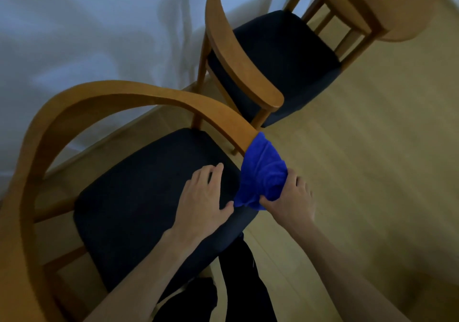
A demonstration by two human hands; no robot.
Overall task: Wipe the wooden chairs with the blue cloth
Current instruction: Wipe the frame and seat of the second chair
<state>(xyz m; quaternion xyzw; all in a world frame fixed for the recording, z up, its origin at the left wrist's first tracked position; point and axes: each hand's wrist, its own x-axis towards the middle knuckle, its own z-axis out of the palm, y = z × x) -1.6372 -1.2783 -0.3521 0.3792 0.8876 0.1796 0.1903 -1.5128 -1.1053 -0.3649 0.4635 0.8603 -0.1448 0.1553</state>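
head camera, looking steeply down, close above chair (139,197)

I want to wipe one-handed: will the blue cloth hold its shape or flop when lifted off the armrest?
Probably floppy: the blue cloth bunches in the right hand and drapes over the armrest end. Likely light, since a simple grip gathers it.

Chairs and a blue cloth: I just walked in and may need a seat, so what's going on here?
A person is wiping the near chair. The right hand holds the bunched blue cloth against the end of its wooden armrest, while the left hand rests flat on the dark seat. A second chair stands beyond, untouched at this moment, beside a wooden table.
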